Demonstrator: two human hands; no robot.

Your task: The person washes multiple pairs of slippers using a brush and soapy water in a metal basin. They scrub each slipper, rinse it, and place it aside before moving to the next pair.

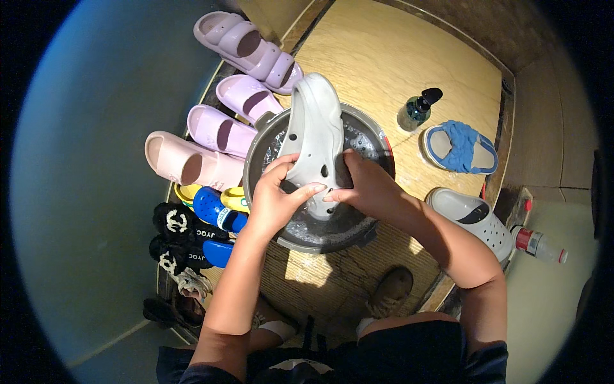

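Both my hands hold a light grey foam clog (316,129) over a dark grey round basin (247,168). My left hand (273,192) grips the clog's left side, its thumb lying on the upper. From the right, my right hand (364,182) clasps the other side, thumb near the same spot. The clog is tilted, its lower end close to the water (307,235) in the basin. Some foam floats on that water. Another grey clog (472,218) with holes rests by my right forearm.
Lilac and pink slides (211,127) line the left wall, with a blue clog (213,206) and black fuzzy slippers (184,230) below them. Rightward stand a dark pump bottle (413,113), a blue sandal (460,146) and a clear plastic bottle (537,245). My shoe (393,290) is below the basin.
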